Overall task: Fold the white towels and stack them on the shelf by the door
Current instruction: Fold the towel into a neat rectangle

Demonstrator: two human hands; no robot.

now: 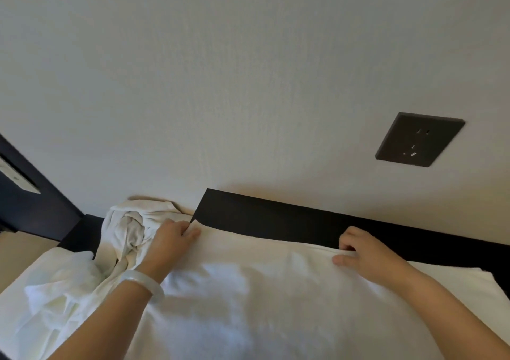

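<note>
The white towel [248, 304] lies spread flat in front of me, covering most of the dark surface [276, 221], with its far edge running along just short of the wall [248, 83]. I have that far edge at two places. My left hand [168, 238] pinches the far left corner, its fingers [193, 232] curled over the hem, and my right hand [367, 257] grips the edge further right, with the thumb beneath and the knuckles bent on top. Neither hand holds anything else.

I judge the cloth to be light, soft and limp. It will sag between my grips and will not keep a line unaided, so the corners and hem are the places to hold, pulled taut before I fold. The grip should be secure enough, though a slack middle may wrinkle.

A pale bangle [143, 283] sits on my left wrist. Just beyond that hand a crumpled heap of towels [129, 230] rests against the wall, unfolded, and more loose white cloth [55, 290] lies nearer me on the left. A dark socket plate [419, 140] is on the wall, up to the right. I cannot see the shelf or the door.
</note>
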